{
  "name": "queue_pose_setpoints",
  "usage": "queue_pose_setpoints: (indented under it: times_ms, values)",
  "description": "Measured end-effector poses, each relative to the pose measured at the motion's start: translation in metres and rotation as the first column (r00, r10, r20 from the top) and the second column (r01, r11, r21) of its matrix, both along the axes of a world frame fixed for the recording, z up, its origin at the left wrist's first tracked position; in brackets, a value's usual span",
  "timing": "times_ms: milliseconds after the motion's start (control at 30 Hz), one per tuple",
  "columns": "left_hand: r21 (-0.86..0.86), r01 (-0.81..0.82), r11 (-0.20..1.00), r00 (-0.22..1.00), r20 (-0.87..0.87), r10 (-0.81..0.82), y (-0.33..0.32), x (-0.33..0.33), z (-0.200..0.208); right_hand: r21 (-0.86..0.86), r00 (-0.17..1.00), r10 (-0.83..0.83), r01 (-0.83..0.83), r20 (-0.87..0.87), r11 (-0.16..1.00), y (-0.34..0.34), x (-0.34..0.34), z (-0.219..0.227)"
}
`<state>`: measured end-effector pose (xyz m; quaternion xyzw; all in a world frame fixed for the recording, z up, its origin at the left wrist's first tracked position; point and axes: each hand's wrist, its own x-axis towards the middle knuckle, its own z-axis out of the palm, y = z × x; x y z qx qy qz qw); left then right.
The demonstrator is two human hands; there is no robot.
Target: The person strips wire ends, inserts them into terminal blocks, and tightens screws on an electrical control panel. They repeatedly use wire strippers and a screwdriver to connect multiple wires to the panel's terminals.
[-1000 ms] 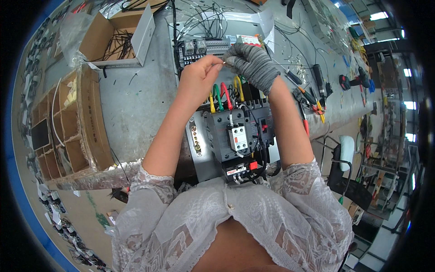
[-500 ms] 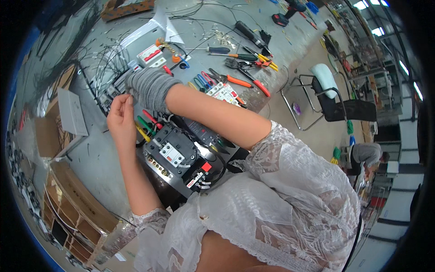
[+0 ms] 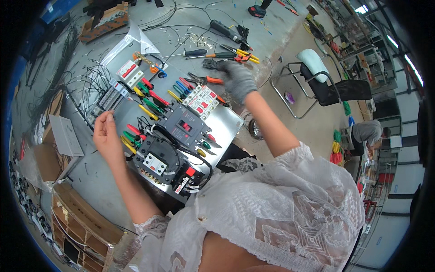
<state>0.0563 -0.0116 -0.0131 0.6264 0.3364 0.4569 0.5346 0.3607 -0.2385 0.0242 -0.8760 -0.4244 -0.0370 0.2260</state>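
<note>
right hand [image 3: 238,79], gloved, fingers clenched on a dark tool [image 3: 210,64] on the counter [image 3: 86,167]; left hand [image 3: 106,133] bare, fingers loosely curled, holding nothing, just beside the wired metal panel [image 3: 226,120].

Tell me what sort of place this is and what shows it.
Most likely an electrical assembly workshop. A metal mounting plate carries a black circuit breaker wired with coloured leads. Pliers and screwdrivers lie on the grey workbench, near the gloved right hand. Cardboard boxes stand alongside.
</note>
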Motion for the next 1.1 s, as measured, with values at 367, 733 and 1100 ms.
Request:
queue_pose_setpoints:
  times_ms: [367,733,1100]
  values:
    - [0.012,0.028,1.000,0.999,0.035,-0.028,0.004,0.002,-0.004,-0.476,0.994,-0.102,0.071,-0.039,0.877,-0.025,0.073,-0.012]
    - [0.070,-0.022,0.997,1.000,-0.009,0.023,0.003,-0.009,-0.005,-0.048,0.774,-0.146,0.149,-0.617,0.988,-0.107,0.031,0.103]
    - [-0.006,0.050,0.999,0.976,0.214,-0.048,-0.001,0.003,0.000,0.019,-0.198,0.065,0.223,-0.978,0.975,-0.264,-0.118,0.019]
